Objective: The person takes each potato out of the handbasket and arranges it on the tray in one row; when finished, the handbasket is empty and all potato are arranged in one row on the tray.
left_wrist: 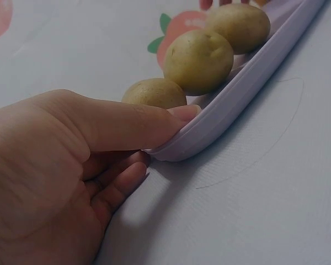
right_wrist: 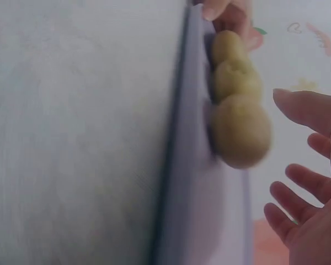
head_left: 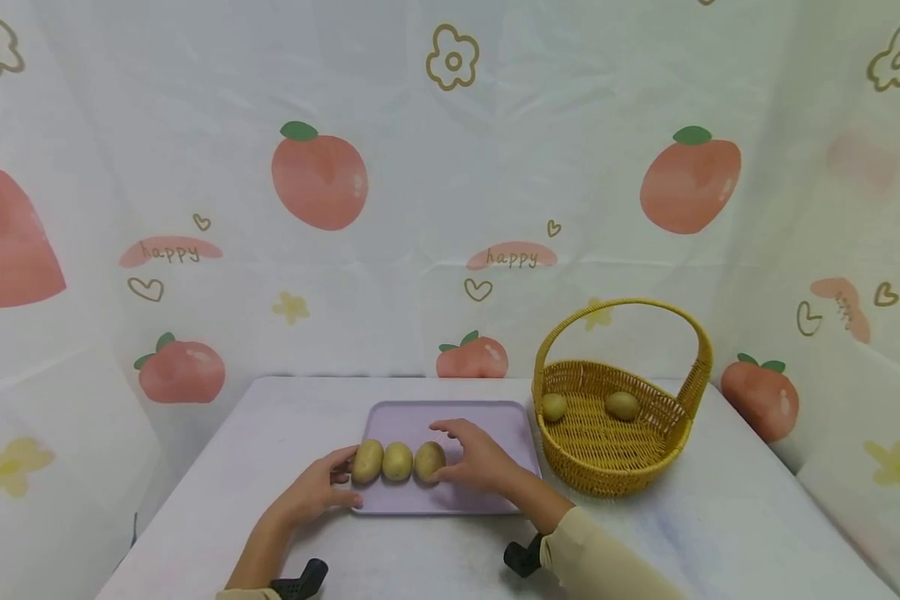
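A lavender tray (head_left: 457,417) lies on the white table with three potatoes in a row along its front. My left hand (head_left: 315,492) pinches the tray's front left corner, and the left wrist view shows the hand (left_wrist: 55,165) with its thumb on the tray rim (left_wrist: 248,83) and fingers curled beneath. The left potato (head_left: 367,461) sits just past that thumb, then the middle potato (head_left: 397,461) and the right potato (head_left: 430,461). My right hand (head_left: 480,458) hovers open beside the right potato, its fingers (right_wrist: 289,190) spread and holding nothing next to the nearest potato (right_wrist: 240,130).
A yellow wicker basket (head_left: 607,475) with a tall handle stands right of the tray, holding two potatoes (head_left: 554,406) (head_left: 622,405). A fruit-print cloth backdrop closes in the table's back and sides. Bare tabletop lies left of the tray and along the front edge.
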A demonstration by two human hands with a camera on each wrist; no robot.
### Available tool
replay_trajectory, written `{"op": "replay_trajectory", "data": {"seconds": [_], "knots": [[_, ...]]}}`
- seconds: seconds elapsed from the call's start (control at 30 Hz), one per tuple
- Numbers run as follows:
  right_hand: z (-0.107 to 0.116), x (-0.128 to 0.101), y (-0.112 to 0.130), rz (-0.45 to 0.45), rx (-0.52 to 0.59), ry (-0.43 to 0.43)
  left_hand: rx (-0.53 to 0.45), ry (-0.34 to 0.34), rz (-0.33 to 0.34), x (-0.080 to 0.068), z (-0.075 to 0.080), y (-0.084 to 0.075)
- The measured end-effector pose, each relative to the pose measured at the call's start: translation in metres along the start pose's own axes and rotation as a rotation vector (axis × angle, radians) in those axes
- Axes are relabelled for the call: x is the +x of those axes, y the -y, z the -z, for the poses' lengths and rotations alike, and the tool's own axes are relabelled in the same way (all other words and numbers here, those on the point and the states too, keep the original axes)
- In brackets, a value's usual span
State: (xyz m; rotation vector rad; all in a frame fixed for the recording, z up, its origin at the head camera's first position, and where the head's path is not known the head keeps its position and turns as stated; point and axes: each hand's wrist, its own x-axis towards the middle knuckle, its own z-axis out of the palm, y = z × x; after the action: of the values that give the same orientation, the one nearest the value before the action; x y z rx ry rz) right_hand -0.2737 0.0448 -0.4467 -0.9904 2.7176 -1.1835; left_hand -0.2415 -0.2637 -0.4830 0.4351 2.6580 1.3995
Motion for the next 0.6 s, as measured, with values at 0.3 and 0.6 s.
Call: {"op": "replay_trajectory", "data": {"seconds": [0.3, 0.6], "knots": [[0.059, -0.020, 0.004, 0.129, -0.077, -0.077, 0.012, -0.001, 0.011, 0.001, 0.001, 0.000], [0.130, -0.042, -0.001, 0.044, -0.116, -0.006, 0.009, 0.007, -0.004, 0.001, 0.000, 0.001]]}}
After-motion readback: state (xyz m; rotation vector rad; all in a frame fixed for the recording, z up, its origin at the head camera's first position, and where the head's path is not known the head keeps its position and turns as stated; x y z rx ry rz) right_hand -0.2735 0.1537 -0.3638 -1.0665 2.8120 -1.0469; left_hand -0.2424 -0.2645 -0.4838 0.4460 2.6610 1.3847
